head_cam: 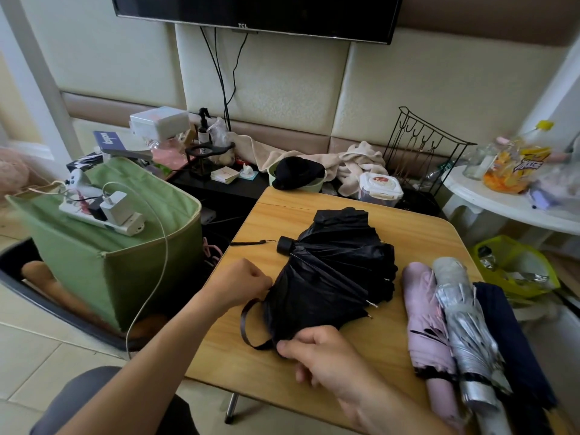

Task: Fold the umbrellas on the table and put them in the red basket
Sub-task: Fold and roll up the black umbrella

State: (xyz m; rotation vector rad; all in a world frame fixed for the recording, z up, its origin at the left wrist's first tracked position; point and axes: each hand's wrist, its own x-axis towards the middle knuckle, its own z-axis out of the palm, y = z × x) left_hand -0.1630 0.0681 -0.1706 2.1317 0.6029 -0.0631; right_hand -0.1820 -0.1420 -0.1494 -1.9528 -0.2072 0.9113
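A collapsed black umbrella [332, 277] lies loose and unrolled in the middle of the wooden table [417, 233], its handle [285, 245] pointing left. My left hand [243, 285] pinches the canopy's left edge near its strap [251, 324]. My right hand [317, 353] pinches the canopy's near edge. At the table's right lie three collapsed umbrellas side by side: pink [423, 321], silver [464, 324] and navy [508, 340]. No red basket is in view.
A green fabric bin [103, 271] with a power strip [103, 215] on top stands left of the table. Behind the table are a black hat [296, 172], towels, a wipes box [379, 186] and a wire rack [420, 149]. A white side table [502, 199] stands at the right.
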